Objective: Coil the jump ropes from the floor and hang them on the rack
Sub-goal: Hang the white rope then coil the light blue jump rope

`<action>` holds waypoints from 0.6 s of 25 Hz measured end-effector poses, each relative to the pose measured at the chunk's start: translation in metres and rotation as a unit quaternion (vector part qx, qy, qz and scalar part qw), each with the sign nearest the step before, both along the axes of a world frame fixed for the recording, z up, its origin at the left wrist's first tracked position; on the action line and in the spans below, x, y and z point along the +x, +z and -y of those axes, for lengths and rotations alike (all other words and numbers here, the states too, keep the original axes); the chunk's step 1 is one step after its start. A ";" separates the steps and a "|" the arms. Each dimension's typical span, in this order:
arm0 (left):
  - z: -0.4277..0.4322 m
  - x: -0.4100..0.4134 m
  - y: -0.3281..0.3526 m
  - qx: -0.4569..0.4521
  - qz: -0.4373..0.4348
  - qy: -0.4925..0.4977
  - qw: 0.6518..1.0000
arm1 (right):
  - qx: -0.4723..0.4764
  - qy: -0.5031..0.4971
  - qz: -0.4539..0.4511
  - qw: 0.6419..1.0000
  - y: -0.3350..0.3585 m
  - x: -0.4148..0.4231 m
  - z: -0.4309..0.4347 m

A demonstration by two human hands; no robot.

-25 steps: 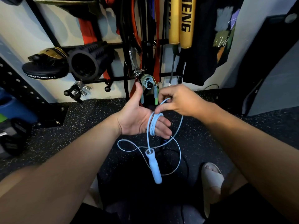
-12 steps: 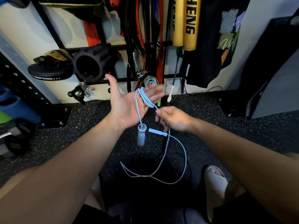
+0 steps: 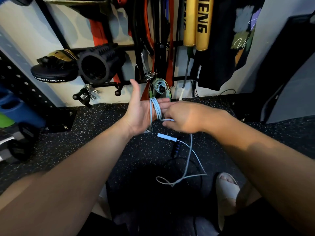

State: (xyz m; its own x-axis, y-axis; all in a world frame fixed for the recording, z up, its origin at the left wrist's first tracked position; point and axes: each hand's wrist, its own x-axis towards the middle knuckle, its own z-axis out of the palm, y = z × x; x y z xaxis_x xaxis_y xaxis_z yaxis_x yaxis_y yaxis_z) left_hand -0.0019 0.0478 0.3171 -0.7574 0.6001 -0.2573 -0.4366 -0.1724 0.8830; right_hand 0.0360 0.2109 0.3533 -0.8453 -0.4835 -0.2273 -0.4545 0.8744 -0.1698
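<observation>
A light blue jump rope [image 3: 155,109] is wound in several loops round the straight fingers of my left hand [image 3: 142,111], held palm up. My right hand [image 3: 183,119] pinches the rope just right of those loops. One blue handle [image 3: 167,137] hangs below my right hand, and the slack rope trails down to the floor. The other handle peeks out under my left palm. A black jump rope [image 3: 175,149] lies on the floor below. A coiled green-handled rope [image 3: 159,87] hangs on the black rack [image 3: 129,82].
The rack holds a black foam roller [image 3: 98,63], a focus pad [image 3: 52,72], straps and two gold padded sticks [image 3: 196,23]. Dumbbells [image 3: 18,143] stand at the left. A foot in a beige slide [image 3: 226,193] rests on the speckled rubber floor [image 3: 102,133].
My right hand has carried the rope round my left fingers, adding loops. The slack on the floor has shortened and the free handle has risen.
</observation>
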 end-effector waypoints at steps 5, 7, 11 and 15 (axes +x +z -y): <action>-0.007 0.018 0.001 -0.058 0.014 -0.185 0.981 | -0.065 0.008 0.020 0.998 0.017 -0.006 -0.022; -0.004 0.016 0.001 -0.052 0.036 -0.252 0.966 | -0.147 0.003 0.000 0.989 0.014 -0.010 -0.032; 0.003 0.012 0.008 0.001 0.061 -0.343 0.937 | -0.318 -0.037 -0.018 0.947 -0.014 -0.015 -0.043; 0.007 0.011 0.012 0.096 0.087 -0.232 0.964 | -0.434 -0.143 0.000 0.890 -0.056 -0.020 -0.037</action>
